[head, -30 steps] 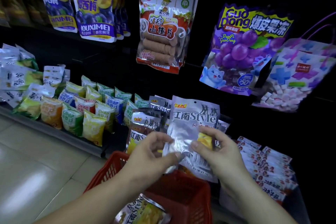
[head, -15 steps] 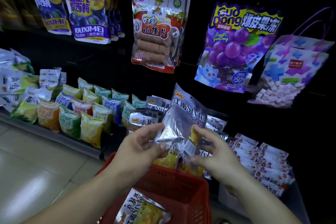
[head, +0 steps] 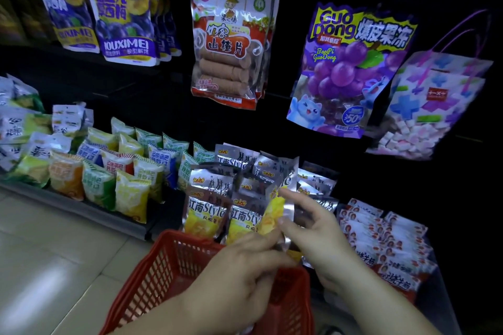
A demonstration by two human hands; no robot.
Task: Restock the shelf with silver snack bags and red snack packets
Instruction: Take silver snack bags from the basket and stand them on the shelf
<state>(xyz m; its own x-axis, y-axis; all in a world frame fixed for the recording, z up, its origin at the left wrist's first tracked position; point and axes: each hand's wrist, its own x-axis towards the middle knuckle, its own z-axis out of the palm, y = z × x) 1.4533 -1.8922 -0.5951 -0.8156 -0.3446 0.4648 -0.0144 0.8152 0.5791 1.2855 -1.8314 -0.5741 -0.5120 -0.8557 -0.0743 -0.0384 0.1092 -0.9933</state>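
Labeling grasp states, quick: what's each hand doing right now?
Left hand: pinches the lower edge of the silver snack bag.
Right hand: open, straight fingers touching the same bag.

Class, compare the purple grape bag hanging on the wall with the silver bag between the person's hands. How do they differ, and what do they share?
The purple grape bag is purple with grapes and a blue cat; the silver bag is shiny silver with a yellow patch. The purple grape bag hangs up high; the silver bag is low among matching bags, held by the left hand, the right hand touching it. Both are printed snack pouches.
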